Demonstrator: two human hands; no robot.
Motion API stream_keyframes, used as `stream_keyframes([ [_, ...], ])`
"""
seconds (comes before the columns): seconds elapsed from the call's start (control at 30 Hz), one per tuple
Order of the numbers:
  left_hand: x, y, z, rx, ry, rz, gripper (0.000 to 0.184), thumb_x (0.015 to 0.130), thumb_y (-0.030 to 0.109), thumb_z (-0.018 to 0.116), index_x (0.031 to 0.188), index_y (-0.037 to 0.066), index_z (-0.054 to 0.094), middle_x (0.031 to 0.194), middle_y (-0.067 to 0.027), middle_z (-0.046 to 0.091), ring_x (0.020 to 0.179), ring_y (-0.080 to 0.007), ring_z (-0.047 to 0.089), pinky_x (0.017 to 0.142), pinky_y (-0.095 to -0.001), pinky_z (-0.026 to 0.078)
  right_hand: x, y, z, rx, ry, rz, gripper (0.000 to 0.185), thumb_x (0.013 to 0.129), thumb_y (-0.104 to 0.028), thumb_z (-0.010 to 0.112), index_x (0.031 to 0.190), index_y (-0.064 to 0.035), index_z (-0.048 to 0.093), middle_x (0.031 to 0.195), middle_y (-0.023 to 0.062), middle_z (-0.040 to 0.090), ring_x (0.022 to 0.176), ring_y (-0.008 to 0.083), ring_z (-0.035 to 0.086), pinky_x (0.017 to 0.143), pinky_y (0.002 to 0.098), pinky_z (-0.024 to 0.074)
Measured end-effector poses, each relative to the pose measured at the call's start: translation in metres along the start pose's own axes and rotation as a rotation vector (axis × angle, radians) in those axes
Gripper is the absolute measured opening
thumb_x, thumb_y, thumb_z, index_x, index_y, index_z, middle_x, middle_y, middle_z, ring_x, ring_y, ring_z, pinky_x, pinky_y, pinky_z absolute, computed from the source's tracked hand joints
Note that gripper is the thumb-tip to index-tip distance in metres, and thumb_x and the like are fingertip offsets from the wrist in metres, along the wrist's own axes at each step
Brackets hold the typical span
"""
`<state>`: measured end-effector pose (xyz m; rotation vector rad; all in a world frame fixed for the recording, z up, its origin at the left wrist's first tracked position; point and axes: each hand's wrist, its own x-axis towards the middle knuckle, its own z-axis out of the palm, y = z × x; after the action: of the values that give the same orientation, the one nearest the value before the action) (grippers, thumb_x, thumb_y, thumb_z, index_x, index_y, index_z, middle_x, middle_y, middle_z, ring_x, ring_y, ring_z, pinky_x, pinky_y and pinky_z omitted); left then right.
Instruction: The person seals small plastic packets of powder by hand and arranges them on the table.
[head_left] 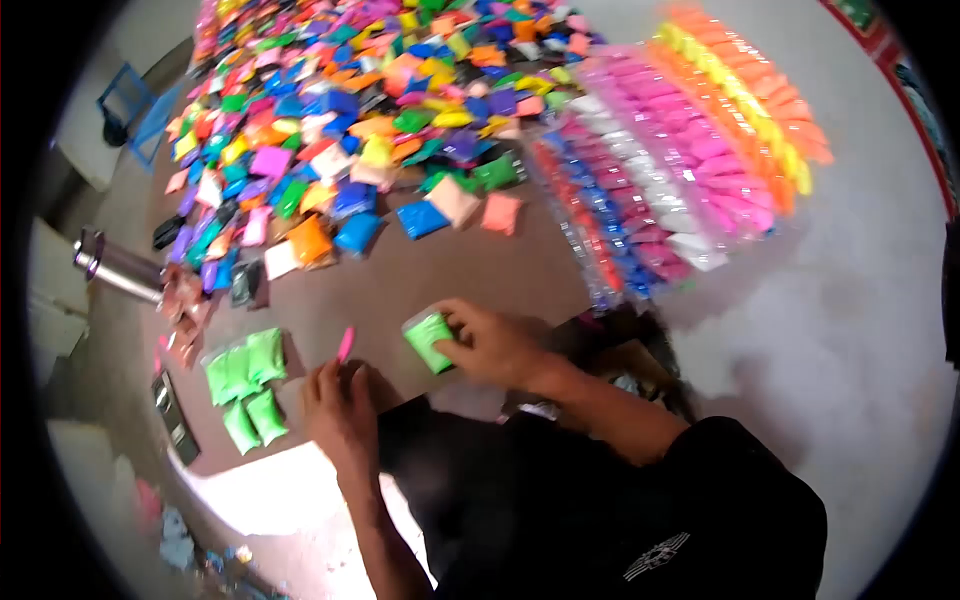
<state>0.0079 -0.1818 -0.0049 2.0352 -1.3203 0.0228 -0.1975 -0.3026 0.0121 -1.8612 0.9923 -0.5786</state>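
Note:
My right hand is closed on a bright green packet, holding it by its right side above the brown table. My left hand is near the table's front edge with its fingers curled. From between its thumb and index finger a slim pink plastic stick points up and away. To the left of that hand lie several more green packets, in clear wrapping, grouped in two rows.
A big heap of small coloured packets covers the far table. At right lie long clear sleeves of pink, orange and yellow pieces. A metal flask and a black, narrow object are at the left edge.

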Motion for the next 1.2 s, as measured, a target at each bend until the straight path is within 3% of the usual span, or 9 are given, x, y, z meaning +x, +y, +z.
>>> stream_keyframes([
  [0.07, 0.008, 0.004, -0.001, 0.053, 0.016, 0.062, 0.020, 0.090, 0.013, 0.074, 0.109, 0.007, 0.069, 0.105, -0.0132, 0.066, 0.093, -0.0366, 0.066, 0.080, -0.0434, 0.054, -0.001, -0.005, -0.006, -0.097, 0.014, 0.080, 0.044, 0.088, -0.015, 0.078, 0.126, -0.0010, 0.061, 0.103, 0.0137, 0.069, 0.080, 0.0228, 0.070, 0.072, 0.0334, 0.0558],
  [0.13, 0.014, 0.002, 0.003, 0.174, -0.008, 0.011, 0.011, 0.091, 0.018, 0.074, 0.099, 0.010, 0.071, 0.094, -0.0110, 0.067, 0.086, -0.0344, 0.067, 0.072, -0.0435, 0.053, -0.001, 0.001, -0.006, -0.081, 0.098, -0.045, 0.041, 0.088, -0.016, 0.076, 0.124, -0.0040, 0.062, 0.111, 0.0172, 0.067, 0.091, 0.0369, 0.070, 0.080, 0.0445, 0.0567],
  [0.17, 0.017, 0.002, 0.003, 0.180, 0.001, 0.031, 0.009, 0.092, 0.018, 0.073, 0.096, 0.011, 0.072, 0.091, -0.0101, 0.066, 0.084, -0.0334, 0.067, 0.071, -0.0425, 0.053, -0.001, 0.005, -0.003, -0.039, 0.080, -0.044, 0.041, 0.088, -0.016, 0.076, 0.124, -0.0040, 0.062, 0.111, 0.0172, 0.067, 0.091, 0.0369, 0.070, 0.080, 0.0445, 0.0567],
  [0.23, 0.020, -0.001, 0.005, 0.216, -0.015, 0.050, 0.007, 0.093, 0.016, 0.072, 0.095, 0.010, 0.070, 0.090, -0.0102, 0.065, 0.082, -0.0335, 0.067, 0.070, -0.0424, 0.053, -0.003, 0.015, -0.003, -0.133, 0.222, -0.288, 0.041, 0.082, -0.012, 0.080, 0.120, -0.0038, 0.066, 0.114, 0.0118, 0.066, 0.087, 0.0242, 0.070, 0.077, 0.0369, 0.0554],
  [0.33, 0.026, -0.001, 0.006, 0.222, -0.012, 0.100, 0.007, 0.094, 0.014, 0.070, 0.092, 0.008, 0.069, 0.088, -0.0111, 0.065, 0.081, -0.0334, 0.067, 0.068, -0.0427, 0.052, -0.004, 0.020, -0.014, -0.272, 0.253, -0.468, 0.036, 0.079, -0.012, 0.082, 0.112, -0.0059, 0.070, 0.113, 0.0077, 0.066, 0.094, 0.0239, 0.067, 0.083, 0.0373, 0.0544],
  [0.57, 0.024, 0.016, 0.002, 0.196, -0.142, 0.046, 0.009, 0.097, 0.011, 0.067, 0.099, 0.002, 0.067, 0.090, -0.0163, 0.067, 0.080, -0.0373, 0.067, 0.071, -0.0435, 0.053, -0.006, 0.030, -0.018, -0.324, 0.171, -0.552, 0.030, 0.079, -0.017, 0.081, 0.107, -0.0122, 0.074, 0.115, 0.0032, 0.067, 0.100, 0.0235, 0.065, 0.084, 0.0373, 0.0549],
  [0.7, 0.015, 0.045, 0.006, -0.153, -0.294, -0.108, 0.007, 0.098, 0.009, 0.066, 0.098, 0.002, 0.065, 0.089, -0.0202, 0.069, 0.082, -0.0373, 0.069, 0.070, -0.0399, 0.054, -0.005, 0.033, -0.019, -0.349, 0.127, -0.585, 0.029, 0.080, -0.019, 0.079, 0.109, -0.0152, 0.074, 0.117, 0.0001, 0.067, 0.101, 0.0215, 0.065, 0.085, 0.0368, 0.0550],
  [0.77, 0.013, 0.052, 0.010, -0.088, -0.395, 0.077, 0.007, 0.097, 0.008, 0.067, 0.100, 0.002, 0.065, 0.089, -0.0195, 0.068, 0.081, -0.0369, 0.069, 0.071, -0.0403, 0.054, -0.004, 0.036, -0.019, -0.343, 0.113, -0.594, 0.031, 0.079, -0.018, 0.078, 0.110, -0.0158, 0.074, 0.117, -0.0010, 0.067, 0.102, 0.0210, 0.065, 0.085, 0.0363, 0.0550],
  [1.2, 0.057, 0.046, 0.030, -0.142, -0.318, 0.024, 0.008, 0.092, 0.004, 0.070, 0.094, -0.002, 0.067, 0.090, -0.0187, 0.069, 0.077, -0.0368, 0.068, 0.070, -0.0406, 0.054, -0.004, 0.037, -0.016, -0.371, 0.098, -0.573, 0.032, 0.077, -0.010, 0.075, 0.109, -0.0142, 0.074, 0.122, -0.0017, 0.069, 0.105, 0.0201, 0.066, 0.085, 0.0359, 0.0546],
])
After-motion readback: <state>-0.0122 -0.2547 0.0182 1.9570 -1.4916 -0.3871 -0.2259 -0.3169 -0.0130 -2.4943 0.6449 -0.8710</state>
